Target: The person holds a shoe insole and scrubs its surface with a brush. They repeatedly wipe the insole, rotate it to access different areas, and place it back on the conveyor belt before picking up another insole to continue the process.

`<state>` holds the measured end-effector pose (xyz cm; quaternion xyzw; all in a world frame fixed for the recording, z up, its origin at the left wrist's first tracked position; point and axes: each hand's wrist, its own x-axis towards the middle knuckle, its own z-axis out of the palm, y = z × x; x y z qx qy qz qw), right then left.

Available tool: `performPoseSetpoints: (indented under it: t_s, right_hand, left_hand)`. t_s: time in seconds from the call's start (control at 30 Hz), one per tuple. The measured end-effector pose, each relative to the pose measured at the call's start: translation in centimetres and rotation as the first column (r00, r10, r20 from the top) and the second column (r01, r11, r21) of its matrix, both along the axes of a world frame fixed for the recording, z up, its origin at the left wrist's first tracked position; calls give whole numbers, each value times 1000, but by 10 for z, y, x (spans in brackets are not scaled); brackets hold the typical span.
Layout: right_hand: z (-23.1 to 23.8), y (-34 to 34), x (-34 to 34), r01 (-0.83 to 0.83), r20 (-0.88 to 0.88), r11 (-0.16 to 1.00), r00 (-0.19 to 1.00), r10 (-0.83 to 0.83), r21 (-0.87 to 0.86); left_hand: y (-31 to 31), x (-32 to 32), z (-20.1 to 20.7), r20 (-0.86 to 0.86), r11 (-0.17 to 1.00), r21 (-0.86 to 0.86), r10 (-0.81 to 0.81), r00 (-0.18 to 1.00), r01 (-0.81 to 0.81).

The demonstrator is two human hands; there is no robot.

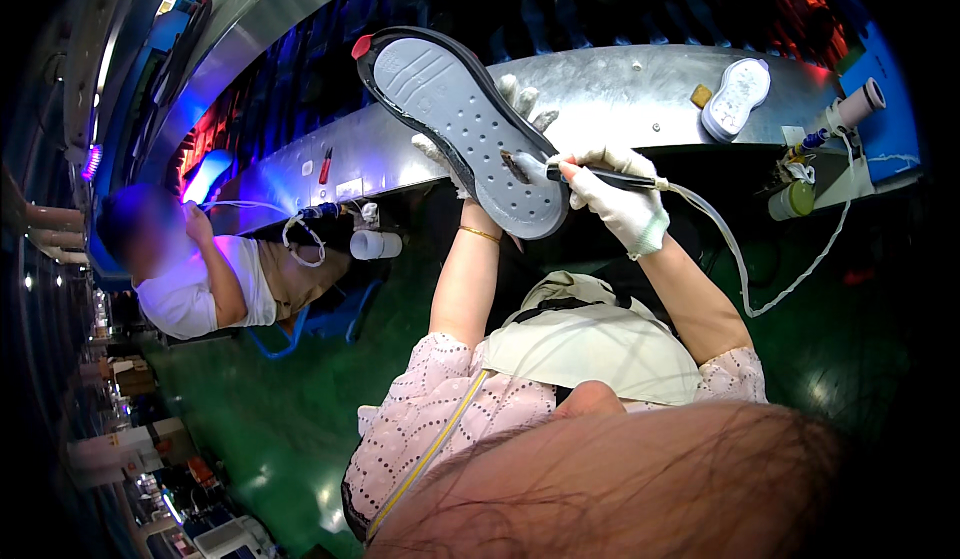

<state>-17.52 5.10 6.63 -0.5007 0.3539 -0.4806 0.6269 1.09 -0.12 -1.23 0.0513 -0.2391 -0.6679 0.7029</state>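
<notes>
Fingers of the left hand [522, 99], in a white cloth glove, hold one big grey shoe sole with a black rim [466, 131] from behind. The right hand [624, 204], gloved too, pinches one thin black brush with a clear tube [612, 176]. The big sole is between both hands, and the brush tip seems to touch its near part. One greenish round jar [793, 202] is on the right, and one white round cup [376, 246] is on the left; I cannot tell what is inside. One smaller white sole [737, 101] lies far right on the silver metal desk [600, 84], beside one little brown block [701, 96]. That makes two soles.
</notes>
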Motion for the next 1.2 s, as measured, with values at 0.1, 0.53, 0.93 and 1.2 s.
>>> performPoseSetpoints:
  t_s: [0.1,0.53,0.93,1.2]
  right_hand:
    - [-2,6,3,-20,-166,984,986,-10,-176]
    - [-26,1,-1,-148,-49,988,987,150,42]
    - [-46,-15,-23,-247,-13,964,969,247,-97]
    - [-45,-25,-40,-404,31,914,915,403,35]
  left_hand:
    - [1,-3,17,-24,998,-32,-51,998,50]
    - [-13,20,9,254,997,-51,72,965,-61]
    - [-15,23,25,310,993,-97,-37,950,71]
    - [-37,64,-17,488,993,119,-57,871,-2]
